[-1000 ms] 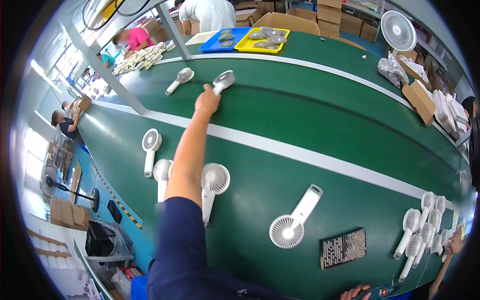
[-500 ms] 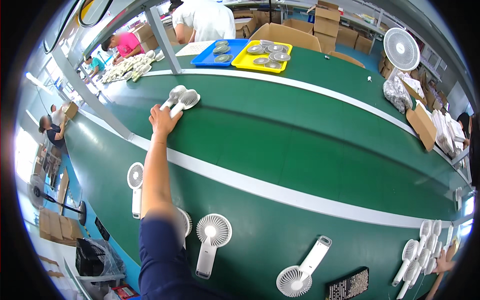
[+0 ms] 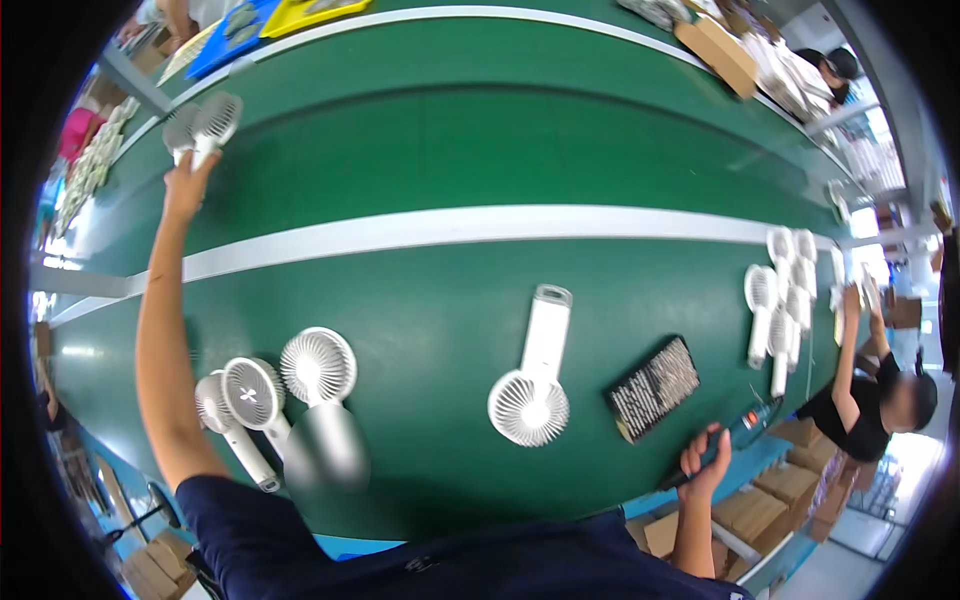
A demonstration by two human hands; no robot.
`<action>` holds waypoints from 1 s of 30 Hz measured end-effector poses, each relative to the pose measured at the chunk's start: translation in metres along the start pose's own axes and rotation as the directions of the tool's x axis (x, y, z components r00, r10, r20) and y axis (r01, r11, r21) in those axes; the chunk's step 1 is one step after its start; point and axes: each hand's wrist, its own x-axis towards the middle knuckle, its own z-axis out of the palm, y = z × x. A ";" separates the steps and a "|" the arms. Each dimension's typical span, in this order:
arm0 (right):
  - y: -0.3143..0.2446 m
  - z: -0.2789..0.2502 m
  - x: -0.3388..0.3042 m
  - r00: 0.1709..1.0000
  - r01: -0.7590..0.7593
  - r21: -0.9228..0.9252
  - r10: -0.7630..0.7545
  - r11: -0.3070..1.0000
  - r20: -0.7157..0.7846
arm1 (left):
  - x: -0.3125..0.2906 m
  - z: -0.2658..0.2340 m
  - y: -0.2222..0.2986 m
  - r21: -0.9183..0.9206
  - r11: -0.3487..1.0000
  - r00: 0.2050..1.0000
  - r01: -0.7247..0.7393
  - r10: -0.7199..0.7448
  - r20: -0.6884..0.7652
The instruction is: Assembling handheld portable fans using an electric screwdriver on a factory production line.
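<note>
At the far left, my left hand [image 3: 188, 183] is closed round the handles of two white handheld fans [image 3: 216, 120], over the green surface beyond the white rail. My right hand [image 3: 706, 462], low on the right, grips a dark teal power tool that looks like an electric screwdriver [image 3: 748, 424]. Between my arms a white handheld fan [image 3: 532, 408] lies with its round head toward me. Left of it are three more: one fan [image 3: 318, 366] with a blurred handle, a second fan [image 3: 254, 394] and a third fan [image 3: 232, 428]. A black tray of small metal pieces, apparently screws [image 3: 655, 388], sits near my right hand.
A white rail [image 3: 450, 224] crosses the green table. Several handheld fans [image 3: 780, 300] are grouped at the right, near a co-worker [image 3: 870, 400] in black. Blue tray [image 3: 228, 45] and yellow tray [image 3: 310, 14] stand far left. Cardboard boxes [image 3: 765, 510] lie below the table edge.
My view has swung right and downward, bringing my right hand with the screwdriver into sight. My left hand still holds the two fans.
</note>
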 end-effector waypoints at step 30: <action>0.010 -0.028 -0.010 0.919 -0.005 0.451 -0.173 0.893 0.353 | -0.542 -0.066 0.328 -0.154 0.967 0.874 -0.203 0.249 0.416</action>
